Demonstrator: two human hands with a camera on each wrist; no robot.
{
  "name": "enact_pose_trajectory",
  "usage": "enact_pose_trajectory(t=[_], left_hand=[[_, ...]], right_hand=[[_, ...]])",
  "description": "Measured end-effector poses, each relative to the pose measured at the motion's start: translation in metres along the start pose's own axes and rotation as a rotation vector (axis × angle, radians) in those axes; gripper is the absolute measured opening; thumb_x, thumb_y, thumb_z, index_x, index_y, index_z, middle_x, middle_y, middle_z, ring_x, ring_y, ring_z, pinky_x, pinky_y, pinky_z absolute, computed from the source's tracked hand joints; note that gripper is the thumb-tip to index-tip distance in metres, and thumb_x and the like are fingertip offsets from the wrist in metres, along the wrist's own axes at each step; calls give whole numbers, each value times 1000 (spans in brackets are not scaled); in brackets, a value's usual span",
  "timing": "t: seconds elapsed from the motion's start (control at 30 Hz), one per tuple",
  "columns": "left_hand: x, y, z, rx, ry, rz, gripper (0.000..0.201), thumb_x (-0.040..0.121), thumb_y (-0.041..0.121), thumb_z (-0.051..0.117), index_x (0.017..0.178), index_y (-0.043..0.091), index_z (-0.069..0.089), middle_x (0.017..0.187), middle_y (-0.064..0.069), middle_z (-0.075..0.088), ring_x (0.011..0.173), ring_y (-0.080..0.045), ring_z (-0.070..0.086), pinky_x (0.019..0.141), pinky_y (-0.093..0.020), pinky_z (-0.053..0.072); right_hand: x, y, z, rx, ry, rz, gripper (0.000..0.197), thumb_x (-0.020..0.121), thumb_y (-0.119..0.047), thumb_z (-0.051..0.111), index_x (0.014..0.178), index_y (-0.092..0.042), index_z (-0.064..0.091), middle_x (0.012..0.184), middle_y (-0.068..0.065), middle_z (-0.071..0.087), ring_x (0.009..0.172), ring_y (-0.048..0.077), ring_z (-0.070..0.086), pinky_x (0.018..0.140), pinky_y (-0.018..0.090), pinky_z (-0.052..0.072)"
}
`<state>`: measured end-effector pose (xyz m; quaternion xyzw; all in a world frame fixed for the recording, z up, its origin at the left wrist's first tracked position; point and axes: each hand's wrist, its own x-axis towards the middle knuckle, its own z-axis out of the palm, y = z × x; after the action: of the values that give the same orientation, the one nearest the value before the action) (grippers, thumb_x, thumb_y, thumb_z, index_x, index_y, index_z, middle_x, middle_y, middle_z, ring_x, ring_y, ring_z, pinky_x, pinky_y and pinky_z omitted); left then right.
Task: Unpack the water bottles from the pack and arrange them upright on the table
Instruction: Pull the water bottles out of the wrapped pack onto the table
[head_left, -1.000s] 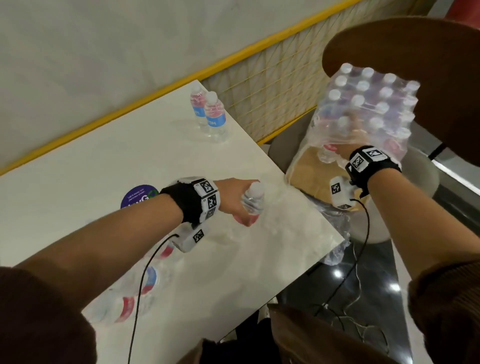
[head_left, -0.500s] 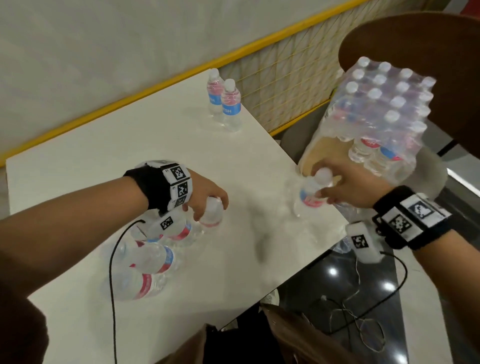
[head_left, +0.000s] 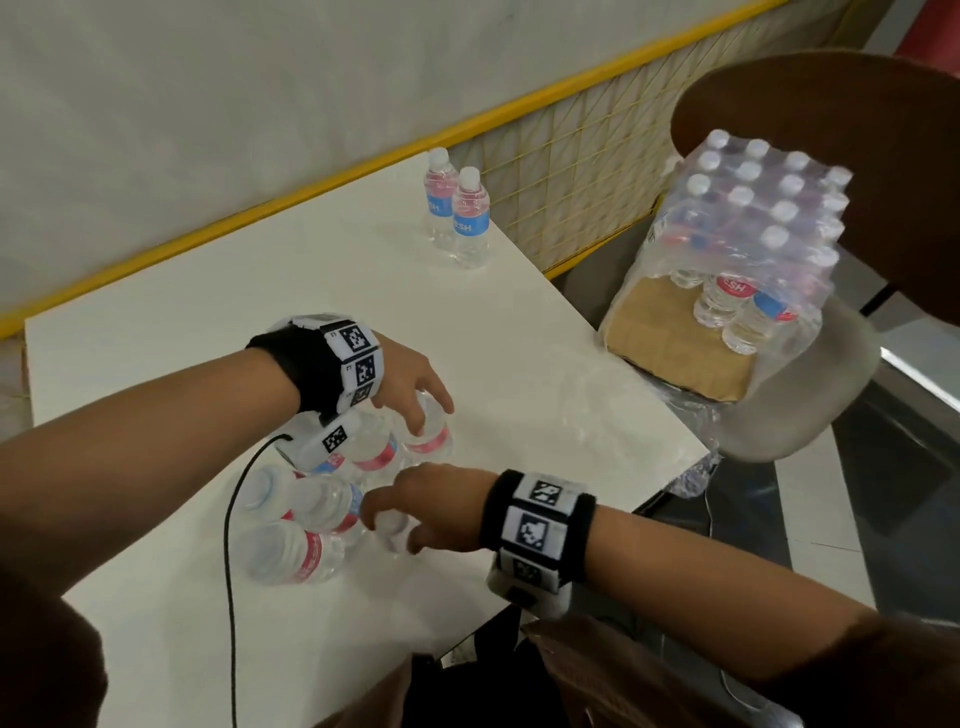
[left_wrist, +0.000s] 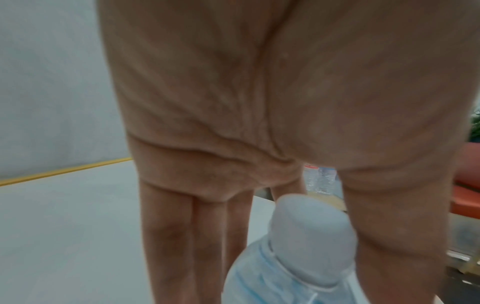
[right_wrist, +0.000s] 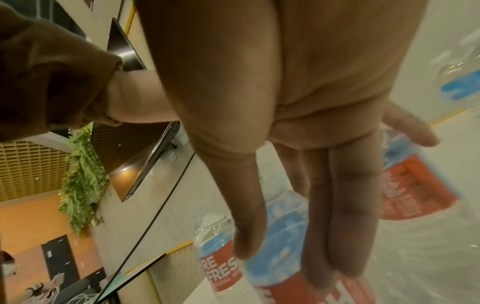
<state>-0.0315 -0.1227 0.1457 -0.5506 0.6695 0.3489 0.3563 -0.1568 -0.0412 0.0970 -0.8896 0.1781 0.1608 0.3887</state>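
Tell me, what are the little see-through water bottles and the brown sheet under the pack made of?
The small clear water bottles look like thin glossy plastic: you see straight through them, and light glints off. Their white caps seem matte plastic. The flat brown sheet under the wrapped pack looks like dull cardboard, probably.

The left hand (head_left: 410, 382) covers the cap of the bottle (head_left: 428, 436) beneath it, and the left wrist view is too blurred to show whether the fingers (left_wrist: 166, 236) touch that bottle. The right hand (head_left: 431, 501) hides most of another bottle (head_left: 392, 535). Plastic wrap blurs the pack (head_left: 753, 218), so its bottles cannot be counted.
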Motion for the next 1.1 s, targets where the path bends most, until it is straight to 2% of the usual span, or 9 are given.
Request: enact_pose_trajectory(t=[0.13,0.23,0.3,0.43,0.57,0.73,0.87,1.0,1.1], left_hand=[[1,2,4,57,30,13,59,83,39,65,137,43,43,146,5,42,133,-18,41,111,-37,33],[1,8,1,55,33,-9,70,82,56,61,143,41,31,147,4,41,134,-18,41,111,-37,30],[1,17,-7,49,76,-10,71,85,57,57,146,34,29,145,2,43,131,-18,44,108,-34,32],[4,47,-35,60,292,55,54,93,47,51,140,23,41,143,-2,46,128,-21,46,106,-33,35],[21,93,-62,37,515,186,46,92,42,53,132,20,51,138,-6,47,126,-24,46,106,-36,38],[48,161,-87,54,639,270,43,91,35,56,132,26,53,154,-16,18,145,-31,13,116,-37,17],[80,189,-99,8,688,242,49,85,28,58,132,38,50,160,-7,-9,148,-30,-11,118,-48,18],[109,195,-102,3,666,189,55,84,32,61,137,31,46,160,-5,-11,147,-34,-9,117,-52,18],[119,197,-103,-48,632,162,73,88,33,59,149,20,22,161,-3,-4,147,-34,-5,119,-50,17]], right_hand=[[19,-10,0,3,46,-8,54,84,-11,67,132,-22,45,115,14,60,104,32,58,86,41,50],[13,-2,-2,41,103,7,70,81,-19,72,141,-23,36,133,11,54,117,29,54,97,41,47],[-5,8,-13,132,152,40,74,82,-21,71,144,-21,31,139,9,50,119,26,53,96,32,45],[-56,54,-45,147,164,282,48,87,-29,65,131,-17,49,125,5,59,108,23,59,82,25,42],[-100,126,-71,54,182,597,41,88,-30,63,126,-14,56,123,6,60,114,24,54,92,28,40],[-152,219,-112,97,582,974,59,88,-28,64,139,-10,42,139,12,48,127,30,46,104,38,38],[-181,262,-128,122,741,1133,44,95,-19,50,137,-6,44,140,15,49,125,32,49,100,36,42],[-180,279,-134,146,700,1120,51,97,-14,42,147,-10,33,153,11,31,133,25,42,97,26,36],[-185,285,-145,136,666,1135,46,97,-16,45,142,-10,40,151,10,35,133,26,42,104,32,36]])
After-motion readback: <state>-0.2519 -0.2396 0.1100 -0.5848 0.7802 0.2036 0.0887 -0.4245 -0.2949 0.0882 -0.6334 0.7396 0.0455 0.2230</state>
